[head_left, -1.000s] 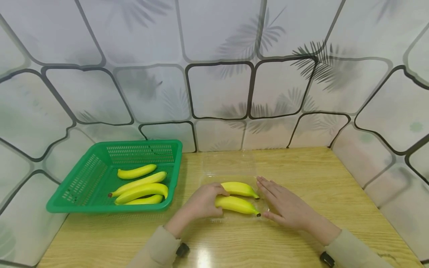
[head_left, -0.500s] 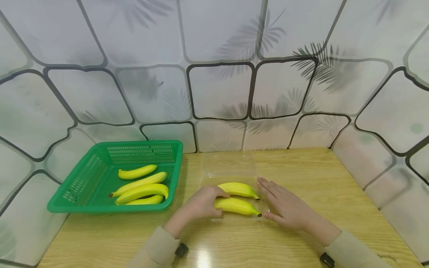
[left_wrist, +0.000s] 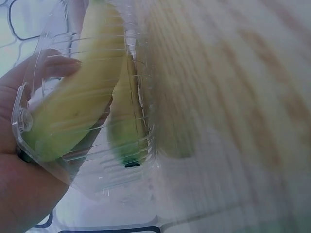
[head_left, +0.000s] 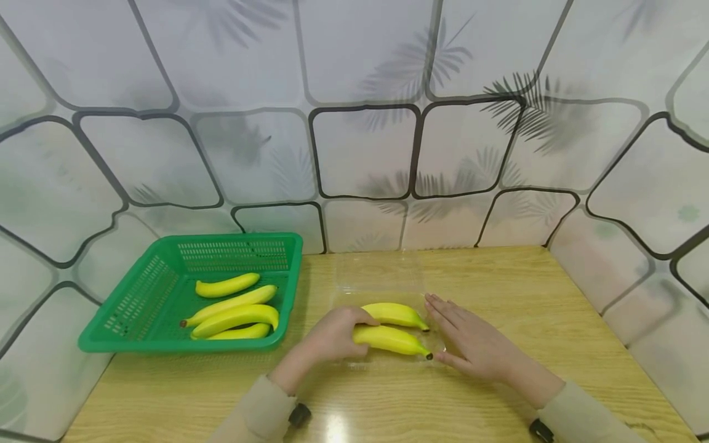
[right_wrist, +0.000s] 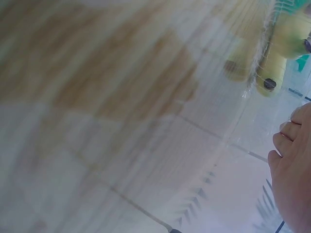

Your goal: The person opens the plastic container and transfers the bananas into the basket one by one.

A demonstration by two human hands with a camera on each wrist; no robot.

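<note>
A clear plastic box [head_left: 362,365] lies on the table with its lid [head_left: 379,271] folded back toward the wall. Two yellow bananas lie side by side in it, a rear banana [head_left: 396,314] and a front banana [head_left: 392,340], stems to the right. My left hand [head_left: 335,334] grips the left end of the front banana, thumb on the near side and fingers over the top. In the left wrist view, this banana [left_wrist: 77,104] shows through the ribbed box wall. My right hand [head_left: 477,342], fingers straight, rests at the box's right edge, holding nothing.
A green plastic basket [head_left: 127,344] with slotted sides stands at the left, holding several bananas [head_left: 229,304]. The wooden table [head_left: 498,277] meets a patterned wall at the back, and another wall rises on the right.
</note>
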